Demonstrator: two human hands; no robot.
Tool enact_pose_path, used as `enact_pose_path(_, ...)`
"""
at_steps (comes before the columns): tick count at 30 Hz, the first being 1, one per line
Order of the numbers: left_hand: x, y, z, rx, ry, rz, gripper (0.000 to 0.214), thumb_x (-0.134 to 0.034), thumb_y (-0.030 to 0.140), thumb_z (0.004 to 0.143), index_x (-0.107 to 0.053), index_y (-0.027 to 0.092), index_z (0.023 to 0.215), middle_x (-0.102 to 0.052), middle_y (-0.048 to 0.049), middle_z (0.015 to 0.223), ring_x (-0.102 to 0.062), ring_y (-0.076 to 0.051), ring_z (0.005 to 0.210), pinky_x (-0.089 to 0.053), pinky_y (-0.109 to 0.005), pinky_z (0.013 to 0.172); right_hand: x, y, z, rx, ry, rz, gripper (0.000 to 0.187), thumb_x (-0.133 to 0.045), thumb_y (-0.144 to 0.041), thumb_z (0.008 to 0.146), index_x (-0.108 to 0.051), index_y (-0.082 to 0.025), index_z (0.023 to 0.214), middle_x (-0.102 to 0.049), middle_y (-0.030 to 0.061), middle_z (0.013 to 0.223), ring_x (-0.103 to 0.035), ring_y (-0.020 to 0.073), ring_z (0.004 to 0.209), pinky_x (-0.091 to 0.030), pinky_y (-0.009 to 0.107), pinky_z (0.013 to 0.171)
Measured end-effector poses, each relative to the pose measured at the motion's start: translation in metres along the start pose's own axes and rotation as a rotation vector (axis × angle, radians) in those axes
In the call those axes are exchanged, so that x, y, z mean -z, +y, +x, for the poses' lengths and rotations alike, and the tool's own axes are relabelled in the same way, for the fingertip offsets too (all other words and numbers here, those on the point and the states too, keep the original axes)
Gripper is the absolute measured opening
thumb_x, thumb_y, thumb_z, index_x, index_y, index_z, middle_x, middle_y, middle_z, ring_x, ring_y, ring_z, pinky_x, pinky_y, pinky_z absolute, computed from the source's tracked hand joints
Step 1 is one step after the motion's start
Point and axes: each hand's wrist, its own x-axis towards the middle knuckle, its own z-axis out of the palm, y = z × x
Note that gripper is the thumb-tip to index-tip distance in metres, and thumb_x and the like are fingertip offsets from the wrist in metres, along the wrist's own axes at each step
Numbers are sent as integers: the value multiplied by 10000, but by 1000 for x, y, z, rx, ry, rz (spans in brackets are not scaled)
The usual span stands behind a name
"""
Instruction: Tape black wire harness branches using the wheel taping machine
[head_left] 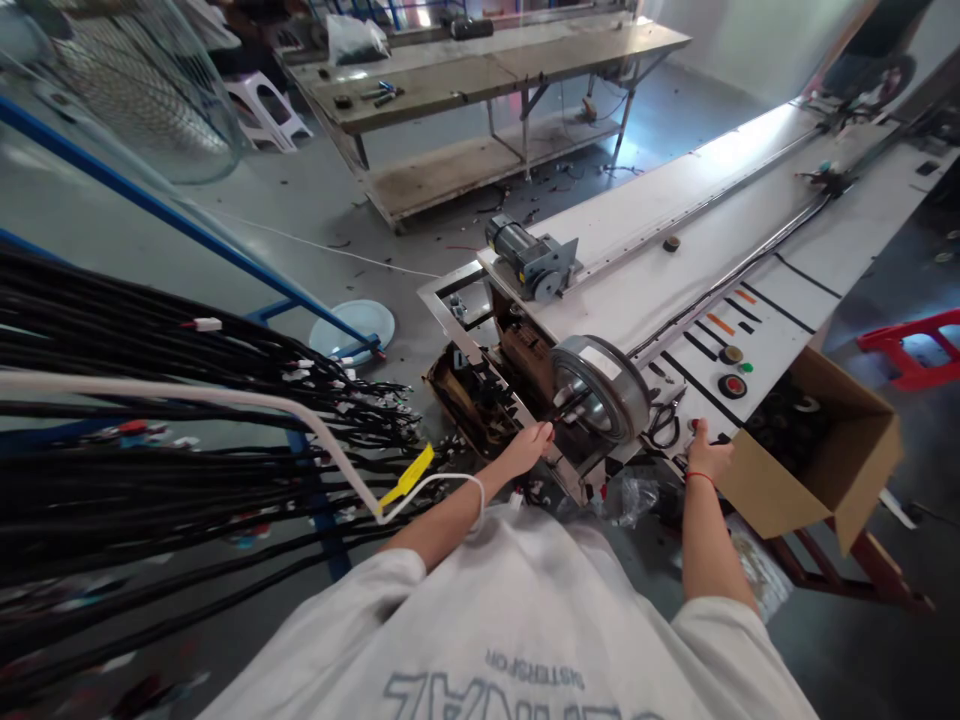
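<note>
My left hand is closed at the near side of a large metal ring-shaped machine head, pinching a thin black cable that leads into the ring's opening. Its far end inside the ring is hard to make out. At the bench's near edge, my right hand has its thumb on a small red button, with the other fingers curled and partly hidden. Between ring and right hand lie black-handled scissors. A long bundle of dark cable runs along the white bench behind the ring.
Black wire harnesses hang on a blue rack at left, beside a white tube with a yellow tag. An open cardboard box stands at right. A motor, tape roll and larger red button sit on the bench.
</note>
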Motion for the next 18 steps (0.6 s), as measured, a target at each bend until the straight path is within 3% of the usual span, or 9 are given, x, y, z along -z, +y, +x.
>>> enact_pose_path(6,2,1,-3,39,-80,-48,523,-458,690,838,-510,173,784,-438,57,556,-421,-108,533,-389,-254,580,-1,0,2,-1,1,-56,654,-554,-676,792,-514,-113,1123,-597,274,1190,-577,383,1135,-449,486,952)
enact_pose_path(10,15,-11,-30,-7,-103,107,416,-657,528,787,-550,174,979,-603,7,768,-558,-151,705,-446,-274,715,-1,-1,2,-7,10,-58,679,-577,-706,761,-513,-122,1100,-606,276,1166,-591,391,1109,-463,501,927)
enact_pose_path(14,19,-21,-56,-55,42,192,286,-497,446,921,-508,199,1065,-668,-33,875,-629,-180,808,-450,-296,819,-1,-1,3,-1,12,-38,685,-645,-663,731,-517,-110,1114,-607,281,1168,-586,401,1113,-458,499,940)
enact_pose_path(18,11,-16,-56,-18,70,212,284,-410,443,958,-553,203,907,-670,-37,756,-637,-186,720,-453,-285,757,-2,0,4,8,-6,-47,673,-624,-644,757,-517,-97,1135,-600,281,1177,-575,397,1133,-451,495,955)
